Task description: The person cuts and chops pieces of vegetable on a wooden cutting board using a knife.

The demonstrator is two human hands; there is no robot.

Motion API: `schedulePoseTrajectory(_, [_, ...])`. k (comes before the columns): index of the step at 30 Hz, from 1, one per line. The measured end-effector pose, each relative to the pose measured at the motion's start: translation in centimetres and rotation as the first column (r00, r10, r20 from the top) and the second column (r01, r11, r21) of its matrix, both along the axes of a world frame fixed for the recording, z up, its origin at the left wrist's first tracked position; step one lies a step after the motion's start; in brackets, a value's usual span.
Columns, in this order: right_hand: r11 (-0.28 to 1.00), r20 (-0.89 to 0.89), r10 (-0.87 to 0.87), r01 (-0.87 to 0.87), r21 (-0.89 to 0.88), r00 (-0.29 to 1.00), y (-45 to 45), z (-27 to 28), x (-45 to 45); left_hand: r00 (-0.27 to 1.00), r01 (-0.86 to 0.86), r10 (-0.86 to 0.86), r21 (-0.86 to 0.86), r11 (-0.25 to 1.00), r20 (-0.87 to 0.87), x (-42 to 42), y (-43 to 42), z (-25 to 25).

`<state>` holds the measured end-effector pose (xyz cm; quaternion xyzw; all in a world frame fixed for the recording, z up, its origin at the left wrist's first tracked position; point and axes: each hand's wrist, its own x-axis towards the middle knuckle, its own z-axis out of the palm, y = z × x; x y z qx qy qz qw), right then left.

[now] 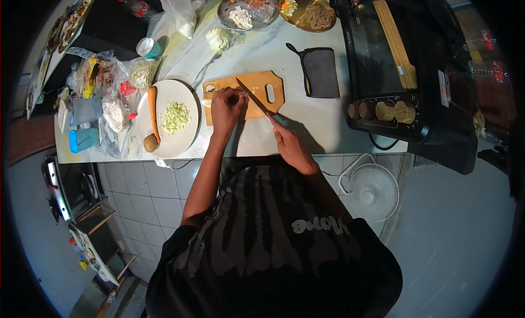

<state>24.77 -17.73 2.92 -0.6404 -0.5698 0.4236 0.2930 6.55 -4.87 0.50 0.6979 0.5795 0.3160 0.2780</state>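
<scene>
My right hand (pixel 291 145) is wrapped around the handle of a knife (pixel 254 96), whose dark blade slants up and left over a wooden cutting board (pixel 262 80). My left hand (pixel 226 107) is over the board's left half, fingers pinched together near the blade; whatever they hold is too small to make out. A pale piece (pixel 206 103) lies at the board's left edge beside that hand. Left of the board, a large white plate (pixel 176 145) bears chopped pale green pieces (pixel 176 117), a carrot (pixel 153 111) and a round brown vegetable (pixel 150 143).
A black oven (pixel 377 61) stands at the right, with a dark cloth pot holder (pixel 320 71) left of it. At the back are two metal plates of cut food (pixel 249 22) (pixel 317 17) and a cabbage (pixel 219 40). Bags, bottles and a blue-lidded container (pixel 83 140) crowd the left.
</scene>
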Motion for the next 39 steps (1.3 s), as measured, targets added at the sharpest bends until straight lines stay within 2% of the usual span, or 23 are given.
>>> schedulePoseTrajectory(2, [0.999,0.035,0.003,-0.001,-0.045,0.999,0.1,0.8,-0.1,1.000,-0.010,0.010,-0.024,1.000,-0.004,0.0,0.1,-0.2])
schedulePoseTrajectory(4, [0.992,0.120,0.057,-0.042,-0.122,0.991,0.4,1.5,-0.1,0.998,-0.030,0.036,-0.118,0.993,0.052,0.2,0.5,0.1])
schedulePoseTrajectory(5, [0.992,0.122,0.057,-0.043,-0.119,0.991,0.3,1.1,-0.2,0.998,-0.031,0.037,-0.116,0.993,0.054,0.3,0.6,0.2])
schedulePoseTrajectory(7, [0.999,0.214,0.036,-0.039,0.012,0.976,-0.1,0.3,-0.6,0.995,-0.019,0.031,-0.120,0.993,0.091,0.3,0.7,0.7])
schedulePoseTrajectory(11, [1.000,0.240,0.021,-0.025,0.013,0.971,0.0,0.4,-0.6,0.996,-0.036,0.048,-0.164,0.986,0.071,0.4,0.7,0.6])
schedulePoseTrajectory(13, [1.000,0.221,0.018,-0.020,0.004,0.975,0.3,0.5,-0.4,1.000,-0.010,0.009,-0.050,0.999,-0.018,0.3,1.1,-0.1])
schedulePoseTrajectory(16, [1.000,0.185,-0.007,0.008,-0.001,0.983,0.5,0.5,-0.3,0.998,0.001,0.000,0.012,1.000,-0.061,0.4,1.0,-0.4])
schedulePoseTrajectory(20, [1.000,0.187,-0.008,0.008,0.000,0.982,0.6,1.0,-0.2,0.998,-0.045,0.046,-0.036,0.998,0.035,0.7,0.7,0.0])
schedulePoseTrajectory(22, [0.998,0.047,-0.009,0.006,0.066,0.999,0.6,0.7,-0.1,0.999,-0.031,0.031,0.002,1.000,0.014,0.7,0.7,0.0])
schedulePoseTrajectory(23, [0.998,0.047,-0.008,0.005,0.067,0.999,0.5,0.7,-0.1,0.999,-0.032,0.032,0.003,0.999,0.014,0.7,0.7,0.0])
schedulePoseTrajectory(25, [0.993,-0.013,0.012,-0.013,-0.117,1.000,0.5,1.1,0.0,0.997,-0.049,0.052,-0.051,0.998,0.062,0.7,0.8,-0.2])
schedulePoseTrajectory(26, [0.993,-0.012,0.011,-0.013,-0.117,1.000,0.4,0.4,0.0,0.997,-0.049,0.052,-0.050,0.998,0.063,0.6,0.8,-0.3])
schedulePoseTrajectory(28, [0.999,-0.038,-0.002,0.000,-0.045,0.999,0.4,-0.7,-0.1,0.998,-0.030,0.034,0.070,0.997,-0.056,0.5,0.8,-0.3])
schedulePoseTrajectory(32, [0.997,-0.131,-0.018,0.008,-0.076,0.991,0.5,-0.7,0.5,1.000,-0.008,0.008,0.003,1.000,0.012,0.1,1.3,-1.2])
schedulePoseTrajectory(34, [0.984,-0.143,-0.004,-0.021,-0.176,0.990,0.9,-0.2,0.8,0.999,0.026,-0.025,-0.037,0.999,0.032,-0.2,1.5,-1.3])
schedulePoseTrajectory(37, [0.983,-0.183,0.045,-0.076,-0.166,0.982,1.2,-0.5,1.9,0.998,0.048,-0.045,-0.057,0.997,0.053,-0.3,1.7,-1.3])
schedulePoseTrajectory(38, [0.983,-0.184,0.045,-0.076,-0.166,0.982,1.3,-0.7,2.0,0.998,0.048,-0.045,-0.057,0.997,0.052,-0.4,1.7,-1.2])
schedulePoseTrajectory(39, [0.985,-0.098,0.056,-0.071,-0.159,0.994,1.4,-0.9,2.1,0.998,0.046,-0.044,-0.063,0.997,0.039,-0.4,1.7,-0.8])
